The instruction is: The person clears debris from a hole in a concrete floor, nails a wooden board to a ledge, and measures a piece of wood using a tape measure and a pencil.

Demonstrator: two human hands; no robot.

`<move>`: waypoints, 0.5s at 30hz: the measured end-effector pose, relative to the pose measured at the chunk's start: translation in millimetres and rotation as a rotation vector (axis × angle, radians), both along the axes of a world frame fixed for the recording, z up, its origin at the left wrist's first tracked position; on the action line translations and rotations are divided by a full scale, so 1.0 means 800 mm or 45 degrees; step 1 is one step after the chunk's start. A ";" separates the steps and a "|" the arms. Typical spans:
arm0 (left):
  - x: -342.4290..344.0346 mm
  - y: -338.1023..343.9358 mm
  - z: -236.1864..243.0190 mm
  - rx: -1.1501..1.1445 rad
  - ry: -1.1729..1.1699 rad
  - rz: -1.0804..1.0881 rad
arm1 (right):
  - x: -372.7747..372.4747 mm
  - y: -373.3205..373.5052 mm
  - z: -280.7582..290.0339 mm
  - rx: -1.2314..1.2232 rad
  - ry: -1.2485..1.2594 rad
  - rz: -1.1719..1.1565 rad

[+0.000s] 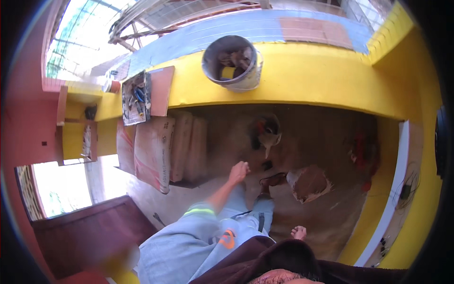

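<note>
My left hand (240, 171) hangs ahead of my body, its fingers curled with nothing visible in them. It is apart from everything, nearest to a stack of paper sacks (153, 149) on the left. My right hand (298, 233) is low at my right side, also curled, with no object showing. Beyond it, near my shoe (274, 180), stands a torn-topped sack (295, 182) with brown contents. Farther ahead a small bucket (273, 138) with tools sits in shade on the floor.
A yellow counter (302, 71) crosses in front, carrying a large grey bucket (243, 84) with scraps, a tool tray (126, 106) and a reddish board (161, 90). Dim red items (364, 156) lie at the right. A dark red door (94, 234) is at lower left.
</note>
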State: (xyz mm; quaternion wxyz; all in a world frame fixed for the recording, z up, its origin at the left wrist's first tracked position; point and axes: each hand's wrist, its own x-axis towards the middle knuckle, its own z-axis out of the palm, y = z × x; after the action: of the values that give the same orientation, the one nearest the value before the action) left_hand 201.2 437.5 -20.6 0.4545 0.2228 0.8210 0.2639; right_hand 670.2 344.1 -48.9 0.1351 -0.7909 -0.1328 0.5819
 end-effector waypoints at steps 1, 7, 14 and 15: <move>-0.027 -0.007 0.007 0.067 0.114 -0.087 | -0.009 0.027 0.004 0.055 -0.020 0.012; -0.173 0.190 0.217 1.065 0.650 0.115 | -0.138 0.156 0.043 0.390 0.014 0.289; -0.303 0.411 0.229 0.648 1.104 -1.135 | -0.270 0.129 0.103 0.337 0.031 0.799; -0.305 0.428 0.216 0.516 1.069 -1.247 | -0.262 0.123 0.105 0.295 -0.027 0.818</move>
State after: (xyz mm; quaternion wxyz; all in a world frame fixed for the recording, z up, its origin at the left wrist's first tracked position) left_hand -42.7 779.7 152.5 0.1132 0.7337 0.6666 0.0673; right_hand 460.8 442.7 35.1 0.0326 -0.6942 -0.4418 0.5673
